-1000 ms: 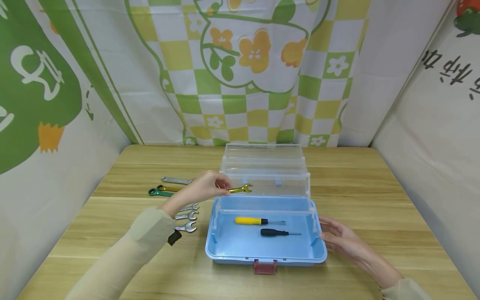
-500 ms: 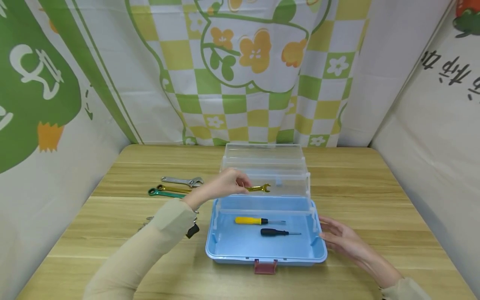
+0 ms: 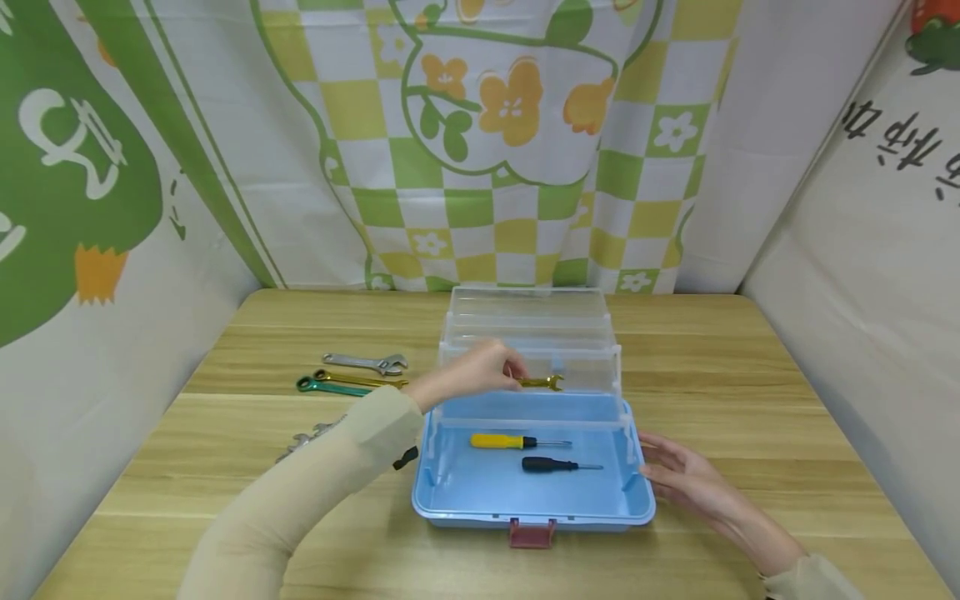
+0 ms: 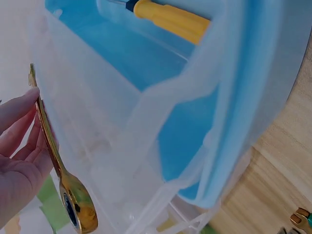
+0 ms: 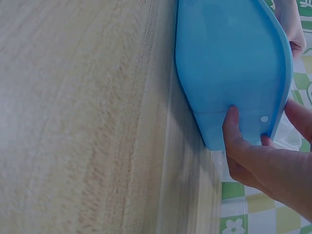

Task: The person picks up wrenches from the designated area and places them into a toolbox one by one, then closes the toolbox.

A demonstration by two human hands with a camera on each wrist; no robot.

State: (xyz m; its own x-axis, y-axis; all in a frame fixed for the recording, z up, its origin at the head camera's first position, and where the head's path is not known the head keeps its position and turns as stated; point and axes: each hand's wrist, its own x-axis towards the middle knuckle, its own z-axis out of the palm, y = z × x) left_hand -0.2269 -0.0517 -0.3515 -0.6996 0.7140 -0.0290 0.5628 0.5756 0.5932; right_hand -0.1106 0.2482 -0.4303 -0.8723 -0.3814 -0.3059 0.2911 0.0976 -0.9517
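Note:
My left hand point(image 3: 487, 367) pinches a gold ratchet combination wrench point(image 3: 543, 382) above the back of the open blue toolbox point(image 3: 525, 500), in front of its raised clear lid and tray parts. In the left wrist view the ring end of this wrench point(image 4: 80, 204) hangs below the fingers. A yellow-handled screwdriver point(image 3: 498, 442) and a black-handled screwdriver point(image 3: 547, 465) lie on the toolbox floor. My right hand point(image 3: 690, 479) grips the toolbox's right side; in the right wrist view its fingers point(image 5: 234, 131) press the outer wall while the thumb meets the rim.
Left of the toolbox lie a silver adjustable wrench point(image 3: 367, 363), another gold ratchet wrench point(image 3: 356, 378) and a green one point(image 3: 330, 386). Several silver wrenches point(image 3: 303, 439) are partly hidden by the left sleeve. Printed curtains point(image 3: 517, 208) hang behind the table.
My left hand has carried the gold wrench rightward, from the toolbox's left edge to nearer its middle. The adjustable wrench has come into full view. The right hand stays put.

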